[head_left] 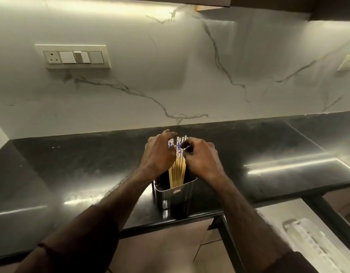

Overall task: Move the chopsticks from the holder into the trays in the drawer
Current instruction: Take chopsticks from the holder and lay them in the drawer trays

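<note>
A shiny metal holder (pixel 175 195) stands near the front edge of the black counter (pixel 71 174). Several wooden chopsticks (pixel 177 172) with white and blue patterned tops stand upright in it. My left hand (pixel 159 152) is on the left side of the bundle's tops, fingers curled against them. From the right, my right hand (pixel 201 156) pinches the chopstick tops with its fingertips. At the lower right, a pale tray (pixel 316 245) lies in the open drawer (pixel 288 215); it is blurred.
A white marble wall (pixel 170 75) rises behind the counter, with a switch plate (pixel 72 57) at the left and another plate (pixel 347 62) at the far right. Dark cabinets (pixel 288 6) hang overhead. A wooden cabinet front (pixel 166 245) lies below the counter edge.
</note>
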`<state>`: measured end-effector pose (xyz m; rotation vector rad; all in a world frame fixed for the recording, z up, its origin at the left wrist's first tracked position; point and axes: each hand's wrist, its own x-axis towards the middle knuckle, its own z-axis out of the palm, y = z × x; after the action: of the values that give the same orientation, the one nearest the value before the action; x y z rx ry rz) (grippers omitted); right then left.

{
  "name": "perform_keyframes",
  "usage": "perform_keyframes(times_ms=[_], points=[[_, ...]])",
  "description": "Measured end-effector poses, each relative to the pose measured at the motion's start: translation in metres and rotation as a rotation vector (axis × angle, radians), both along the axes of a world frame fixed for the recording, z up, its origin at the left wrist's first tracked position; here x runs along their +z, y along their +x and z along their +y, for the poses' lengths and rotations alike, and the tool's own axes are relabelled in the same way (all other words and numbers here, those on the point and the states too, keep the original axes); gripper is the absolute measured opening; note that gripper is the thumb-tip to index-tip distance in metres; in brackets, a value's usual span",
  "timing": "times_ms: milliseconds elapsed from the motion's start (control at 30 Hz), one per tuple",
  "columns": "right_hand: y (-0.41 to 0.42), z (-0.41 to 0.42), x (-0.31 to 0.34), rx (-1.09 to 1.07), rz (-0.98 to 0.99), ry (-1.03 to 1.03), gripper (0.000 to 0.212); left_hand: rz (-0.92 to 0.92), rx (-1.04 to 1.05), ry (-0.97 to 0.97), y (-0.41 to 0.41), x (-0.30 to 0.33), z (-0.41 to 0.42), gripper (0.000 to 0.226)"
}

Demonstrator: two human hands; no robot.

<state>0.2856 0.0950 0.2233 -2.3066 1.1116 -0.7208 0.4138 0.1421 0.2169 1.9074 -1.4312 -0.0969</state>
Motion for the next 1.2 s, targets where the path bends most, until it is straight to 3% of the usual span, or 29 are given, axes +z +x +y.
perform_keyframes(times_ms=[467, 667, 1200], points=[[0.056, -0.067, -0.057, -0.051, 0.157, 0.205, 0.033, 0.181, 0.049, 0.137, 0.064, -0.071, -0.08, 0.05], [0.066, -0.082, -0.077, -0.027, 0.184, 0.267, 0.036, 0.322, 0.058, 0.067, 0.07, -0.091, -0.095, 0.044], [0.072, -0.078, -0.079, -0.019, 0.113, 0.252, 0.034, 0.438, -0.003, -0.115, 0.072, -0.082, -0.084, 0.042]])
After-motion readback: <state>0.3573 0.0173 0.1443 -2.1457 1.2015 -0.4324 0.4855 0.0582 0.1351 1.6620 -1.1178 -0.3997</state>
